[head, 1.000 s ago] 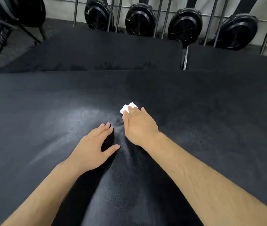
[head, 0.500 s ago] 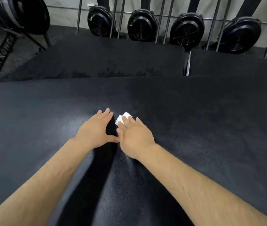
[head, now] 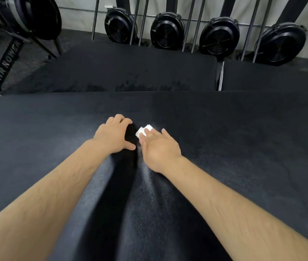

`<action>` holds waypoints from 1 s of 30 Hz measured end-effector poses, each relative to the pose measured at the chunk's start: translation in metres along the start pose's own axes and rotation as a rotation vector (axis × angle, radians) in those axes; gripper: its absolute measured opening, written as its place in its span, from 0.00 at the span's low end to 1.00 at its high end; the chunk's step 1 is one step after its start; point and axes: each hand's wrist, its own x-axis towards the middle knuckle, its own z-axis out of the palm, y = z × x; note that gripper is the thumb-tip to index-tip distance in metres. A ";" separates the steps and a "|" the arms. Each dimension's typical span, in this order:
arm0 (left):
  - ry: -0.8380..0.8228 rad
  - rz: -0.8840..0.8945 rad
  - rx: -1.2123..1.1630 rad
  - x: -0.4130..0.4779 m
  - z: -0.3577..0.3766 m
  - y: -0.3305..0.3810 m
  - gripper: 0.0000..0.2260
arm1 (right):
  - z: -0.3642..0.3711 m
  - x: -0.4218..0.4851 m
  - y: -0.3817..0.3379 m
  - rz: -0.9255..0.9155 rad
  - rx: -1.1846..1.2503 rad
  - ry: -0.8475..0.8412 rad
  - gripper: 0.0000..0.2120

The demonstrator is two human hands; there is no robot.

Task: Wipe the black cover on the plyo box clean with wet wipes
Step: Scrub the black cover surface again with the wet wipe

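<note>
- Sliding up the middle of the frame, the left hand [head: 114, 136] has come from well below the right hand [head: 158, 147] to just beside it, thumb nearly touching it.
- That left hand holds nothing: a second ago it lay flat and spread, and now its fingers are arched with the tips on the black cover [head: 243, 147] and the thumb out to the side. It reads as a brace.
- The right hand has barely shifted in the frame. Its fingers are straight and laid flat on the folded white wet wipe [head: 144, 129], pressing rather than gripping it, and a corner of the wipe pokes out past the fingertips at centre frame.
- The cover's far edge now sits lower in the picture than it did, so the person seems to be leaning further over the plyo box.
- Pale, dull streaks fan out on the cover below both hands. Whether they are moisture or glare cannot be told.
- For the task, wiping looks to be under way around the middle, with wide stretches at the left and right of the frame probably not yet reached.
- Beyond the far edge lies a second black pad [head: 130, 72], and round black fan housings [head: 167, 31] line the wall along the top.
</note>
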 end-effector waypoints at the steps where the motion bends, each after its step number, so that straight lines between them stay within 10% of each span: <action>1: -0.016 -0.004 0.033 0.004 0.001 -0.001 0.43 | -0.002 0.014 0.005 0.012 0.007 0.000 0.24; 30: -0.172 0.016 -0.053 0.017 0.004 -0.014 0.52 | 0.003 0.028 -0.018 0.015 0.004 0.025 0.26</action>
